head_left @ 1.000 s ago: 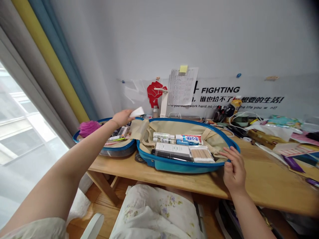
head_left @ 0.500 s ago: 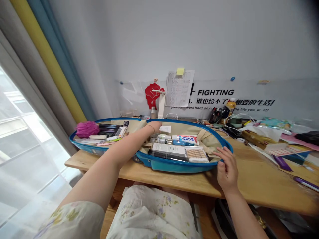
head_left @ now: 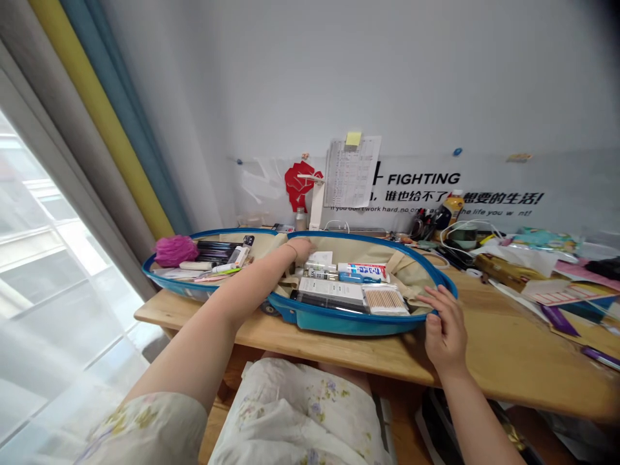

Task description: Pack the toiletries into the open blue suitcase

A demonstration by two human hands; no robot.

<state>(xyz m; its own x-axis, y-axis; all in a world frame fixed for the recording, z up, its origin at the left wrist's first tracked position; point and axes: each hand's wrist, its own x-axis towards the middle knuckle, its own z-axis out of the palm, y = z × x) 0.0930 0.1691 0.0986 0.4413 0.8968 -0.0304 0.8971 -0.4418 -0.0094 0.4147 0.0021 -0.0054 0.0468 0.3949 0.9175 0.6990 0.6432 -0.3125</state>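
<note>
A small blue suitcase (head_left: 349, 326) lies opened flat, its two lined halves side by side. My left hand (head_left: 301, 250) reaches into the right half, closed at the edge of a small white packet (head_left: 320, 259); its fingertips are partly hidden. My right hand (head_left: 445, 326) grips the right rim, fingers over the edge and thumb outside. The right half also holds a toothpaste box (head_left: 364, 270), a blue tube (head_left: 358, 278), clear bottles (head_left: 320, 271), a white box (head_left: 332, 290), a black case (head_left: 334, 302) and a bag of cotton swabs (head_left: 385, 301).
In the left half lie a pink bath puff (head_left: 175, 250), dark pens (head_left: 217, 250) and tubes. The suitcase stands on a wooden desk (head_left: 489, 349). Papers, a purple marker (head_left: 600, 357) and cables clutter the right. Behind are a white lamp (head_left: 316, 205) and a drink bottle (head_left: 449, 208).
My left hand and the white packet have moved slightly lower into the right half. My right hand stays on the rim. The whole view has shifted a little.
</note>
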